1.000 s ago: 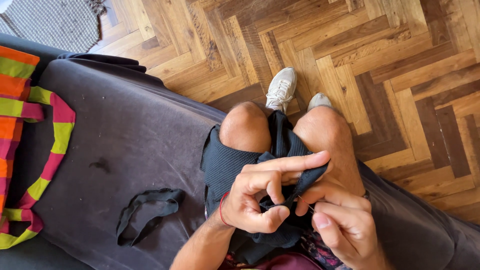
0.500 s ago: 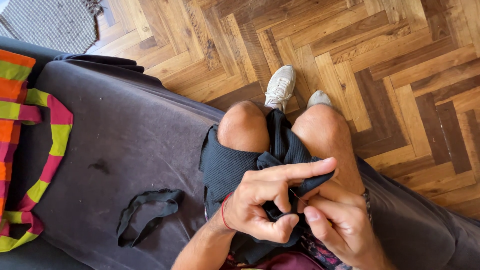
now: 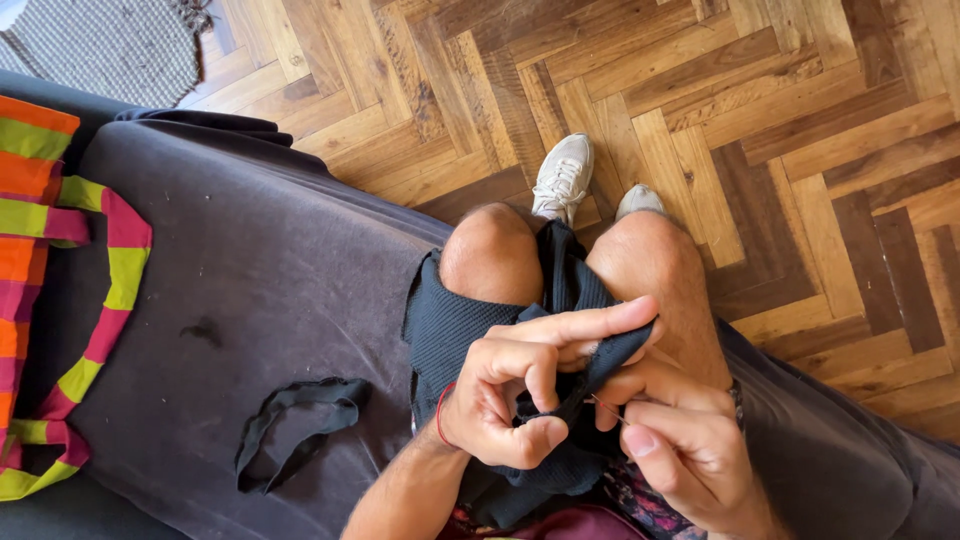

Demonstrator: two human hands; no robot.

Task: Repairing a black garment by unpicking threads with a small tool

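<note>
**Materials and finishes, as seen from above**

Dark garment: ribbed knit cloth, matt. Sofa cover: soft, matt purple-grey fabric, faintly napped, one dark spot. Loose band: dark cloth, limp and matt. Striped bag: coarse woven cloth. Floor: herringbone wood, smooth, low sheen. Rug: rough grey weave, fringed. Shoes: pale mesh fabric.

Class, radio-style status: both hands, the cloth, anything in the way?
Left hand gripping dark knit cloth, forefinger out. Right hand pinching beside it, thin thread barely visible. Loose dark strap apart on sofa.
</note>
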